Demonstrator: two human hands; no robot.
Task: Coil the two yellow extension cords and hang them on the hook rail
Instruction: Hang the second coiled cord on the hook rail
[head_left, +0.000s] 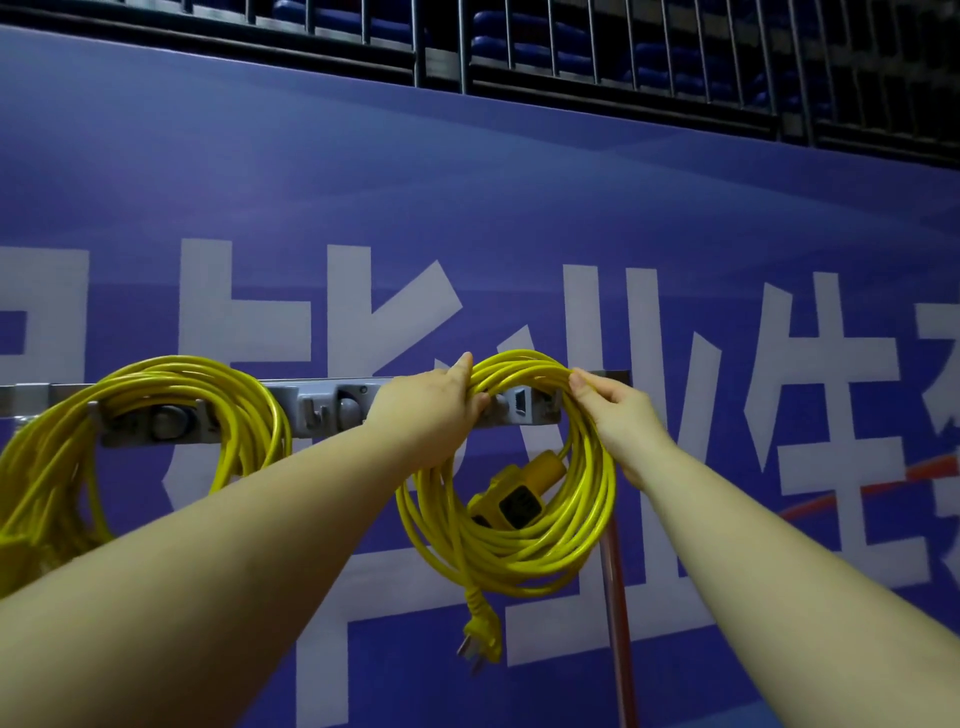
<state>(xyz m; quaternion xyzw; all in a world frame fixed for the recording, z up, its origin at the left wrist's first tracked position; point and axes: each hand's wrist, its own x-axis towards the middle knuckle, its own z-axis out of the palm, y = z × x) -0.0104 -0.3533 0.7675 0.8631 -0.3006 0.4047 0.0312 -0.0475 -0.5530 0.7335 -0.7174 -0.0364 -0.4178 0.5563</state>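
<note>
Two coils: both yellow cords are seen wound into loops at a grey rail, against a wall

Banner (467, 208): a blue sheet printed with large white characters is spread over the whole wall; a red curved line is printed at its right edge

Railing (623, 57): dark metal bars are set along the top of the wall; blue shapes are glimpsed behind them

Hook rail (322, 405): a grey bar is fixed level across the banner, with small hooks along its front; its left end is reached by the picture's edge, its right end is seen just past the right hand

Left coil (156, 415): many yellow loops are draped over the rail's left part and are left hanging free; the lower turns are cut off by the picture's edge

Right coil (519, 545): its top arc is held up at the rail's right part, the rest is hung below; whether a hook is caught cannot be told

Socket block (514, 493): a yellow block with a dark face is hung inside the right coil

Plug (480, 631): a yellow pronged plug is dangled below the right coil

Left hand (431, 415): fingers are curled round the upper left of the right coil

Right hand (618, 415): the coil's upper right strands are pinched by curled fingers and thumb
</note>
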